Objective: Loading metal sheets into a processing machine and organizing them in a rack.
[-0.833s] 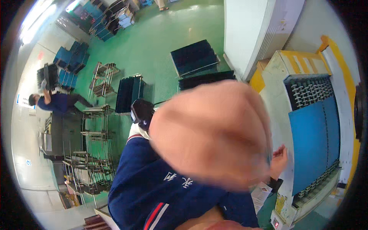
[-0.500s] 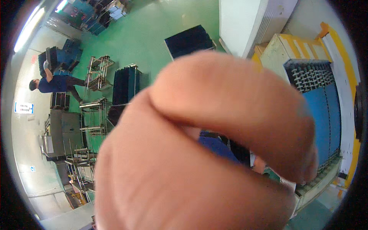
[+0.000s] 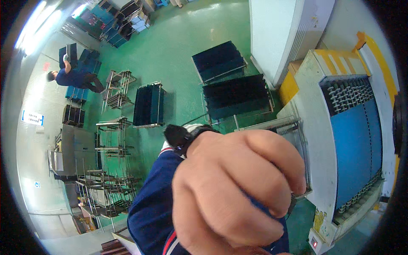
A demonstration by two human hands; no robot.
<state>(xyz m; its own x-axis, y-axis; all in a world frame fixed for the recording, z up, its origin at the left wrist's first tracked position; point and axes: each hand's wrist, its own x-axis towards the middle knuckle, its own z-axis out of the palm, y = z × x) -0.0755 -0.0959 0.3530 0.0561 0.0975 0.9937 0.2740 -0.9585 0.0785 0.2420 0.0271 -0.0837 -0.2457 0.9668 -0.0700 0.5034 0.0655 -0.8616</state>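
Note:
My left hand (image 3: 229, 178) fills the middle of the view, very close, with its back and bent fingers showing. Its fingers are curled inward; whatever they may hold is hidden behind them. Around the wrist runs a black band (image 3: 180, 138). The navy sleeve (image 3: 153, 191), with a red and white stripe, comes up from the lower left. No part of my right hand can be made out.
On the right stands a roller machine (image 3: 340, 91) carrying a blue sheet (image 3: 357, 144). Racks with dark panels (image 3: 148, 106) stand on the green floor (image 3: 174, 46), metal frames (image 3: 112, 144) to the left. At far left a person (image 3: 74, 78) handles a dark panel.
My hand has drawn back a little and turned, so its wrist band and sleeve now show. The view has shifted, uncovering another dark rack. The other person appears farther right and higher.

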